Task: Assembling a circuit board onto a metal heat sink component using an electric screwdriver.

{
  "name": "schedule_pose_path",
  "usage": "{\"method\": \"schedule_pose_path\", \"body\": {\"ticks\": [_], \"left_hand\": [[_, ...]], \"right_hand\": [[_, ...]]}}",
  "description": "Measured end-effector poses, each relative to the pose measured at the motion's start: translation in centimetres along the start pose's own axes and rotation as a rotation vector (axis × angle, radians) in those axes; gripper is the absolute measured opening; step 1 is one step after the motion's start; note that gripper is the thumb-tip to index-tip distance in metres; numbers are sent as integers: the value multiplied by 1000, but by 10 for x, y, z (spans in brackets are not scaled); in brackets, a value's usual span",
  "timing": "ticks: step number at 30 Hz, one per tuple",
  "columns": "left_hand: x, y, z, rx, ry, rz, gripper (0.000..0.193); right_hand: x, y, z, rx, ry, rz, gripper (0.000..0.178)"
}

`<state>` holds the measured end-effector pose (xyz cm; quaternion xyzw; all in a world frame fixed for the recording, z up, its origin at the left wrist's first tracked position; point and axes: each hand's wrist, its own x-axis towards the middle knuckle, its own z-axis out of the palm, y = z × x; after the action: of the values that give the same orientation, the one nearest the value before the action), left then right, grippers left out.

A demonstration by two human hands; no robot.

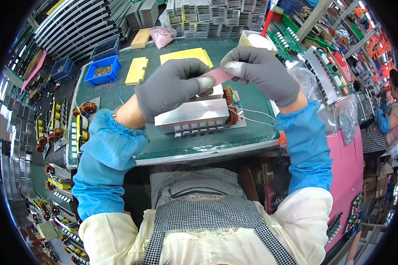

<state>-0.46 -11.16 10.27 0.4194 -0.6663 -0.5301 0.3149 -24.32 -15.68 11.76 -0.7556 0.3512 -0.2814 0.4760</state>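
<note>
Both of my hands wear grey gloves with worn, pale fingertips. A small thin pink pad (220,76) stretches between them above the green-topped bench (177,151). My left hand (171,86) pinches its left end between thumb and fingers. At its other end my right hand (266,74) grips it the same way. Under my hands lies a silver metal heat sink (194,113) with fins along its near side. Copper-wound ring coils (231,116) and a circuit board sit at its right, with white wires (257,118) trailing off. My left hand partly covers the heat sink.
A blue bin (102,70) of small metal parts stands at the left, near yellow boards (137,70). Stacked heat sinks (199,20) line the back. A white tub (258,42) is behind my right hand. Coil boards (80,128) lie left; another person (387,117) is far right.
</note>
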Motion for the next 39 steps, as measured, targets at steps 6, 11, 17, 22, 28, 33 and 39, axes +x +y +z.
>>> {"method": "schedule_pose_path", "body": {"ticks": [6,11,17,22,28,33,39], "left_hand": [[6,-28,-58,277,98,-9,25],[37,-52,-87,593,117,-124,21],[47,-74,-96,739,-84,-183,25],[49,-78,-96,732,-230,-196,27],[48,-73,-95,727,-274,-214,29],[44,-72,-92,734,-263,-216,33],[40,-76,-91,737,-252,-203,31]], "right_hand": [[37,24,-8,-110,-31,4,19],[83,65,-4,-396,-134,-26,20],[110,88,-2,-594,-459,-110,20],[114,90,0,-635,-561,-101,20],[116,91,2,-629,-615,-131,20],[114,90,1,-620,-646,-137,18],[108,87,0,-601,-634,-133,16]]}}
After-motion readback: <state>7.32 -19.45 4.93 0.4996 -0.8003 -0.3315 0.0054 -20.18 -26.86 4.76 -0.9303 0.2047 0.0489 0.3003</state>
